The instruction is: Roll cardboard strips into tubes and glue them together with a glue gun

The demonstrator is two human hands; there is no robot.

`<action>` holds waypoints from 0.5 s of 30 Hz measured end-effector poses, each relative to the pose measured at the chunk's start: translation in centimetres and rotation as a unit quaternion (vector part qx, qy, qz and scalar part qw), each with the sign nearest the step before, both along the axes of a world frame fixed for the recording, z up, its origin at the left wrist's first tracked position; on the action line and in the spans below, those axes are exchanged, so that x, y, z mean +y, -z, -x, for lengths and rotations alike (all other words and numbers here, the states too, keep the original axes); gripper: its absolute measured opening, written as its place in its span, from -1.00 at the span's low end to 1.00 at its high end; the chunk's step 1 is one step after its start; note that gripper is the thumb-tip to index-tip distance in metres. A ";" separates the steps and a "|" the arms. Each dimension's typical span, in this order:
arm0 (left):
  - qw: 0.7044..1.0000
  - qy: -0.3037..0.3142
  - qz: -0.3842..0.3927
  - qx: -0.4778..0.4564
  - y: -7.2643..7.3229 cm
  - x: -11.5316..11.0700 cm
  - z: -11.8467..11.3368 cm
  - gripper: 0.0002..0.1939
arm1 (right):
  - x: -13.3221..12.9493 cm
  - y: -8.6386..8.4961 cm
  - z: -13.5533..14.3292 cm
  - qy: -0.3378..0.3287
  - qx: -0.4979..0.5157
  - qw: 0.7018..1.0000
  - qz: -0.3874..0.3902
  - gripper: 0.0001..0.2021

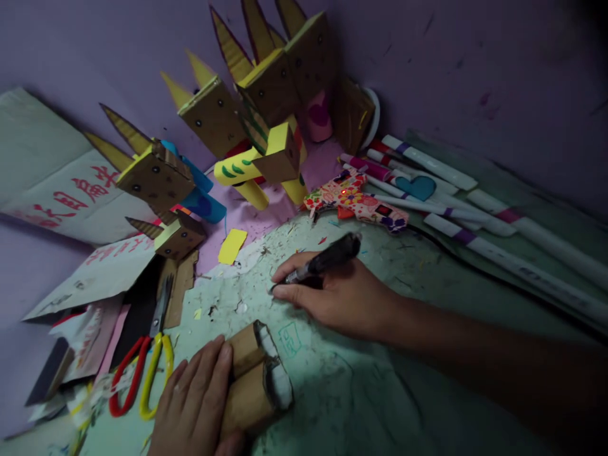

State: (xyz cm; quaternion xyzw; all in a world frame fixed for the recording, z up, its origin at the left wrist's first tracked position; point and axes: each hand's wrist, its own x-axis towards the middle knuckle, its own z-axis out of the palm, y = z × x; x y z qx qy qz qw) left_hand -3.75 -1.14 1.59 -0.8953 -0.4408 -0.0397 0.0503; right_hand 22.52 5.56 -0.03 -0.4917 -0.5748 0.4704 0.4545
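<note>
My right hand (346,297) is closed round a black pen (327,259), its tip pointing down and left, close above the green tabletop (380,392). My left hand (194,399) is wrapped over the left end of a folded brown cardboard piece (251,386). Two rounded, tube-like lobes lie side by side in that piece, with white showing at their right ends. Part of the cardboard is hidden under the left fingers. A small green drawing (289,339) marks the table just beyond it, between the two hands.
Scissors (154,342) with red and yellow handles lie left. Several cardboard animal figures (156,177) stand behind, around a yellow one (270,158). A flower-patterned glue gun (356,199) trails a black cord (456,256). White rolled tubes (508,253) lie right; a yellow scrap (232,246) lies mid-table.
</note>
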 end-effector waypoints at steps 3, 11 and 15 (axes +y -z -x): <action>1.000 0.006 0.008 0.009 -0.5 -0.2 -0.4 -0.40 | 0.3 0.3 -0.9 -0.063 -0.098 0.982 -0.152 -0.77; 0.999 0.019 -0.023 0.035 -0.6 -0.2 -0.8 -0.38 | 1.5 1.3 -2.4 -0.165 -0.349 0.884 -0.264 -0.37; 0.997 0.027 -0.064 0.045 -0.5 -0.3 -1.2 -0.38 | 1.1 1.0 -2.2 -0.112 -0.334 0.887 -0.299 -0.35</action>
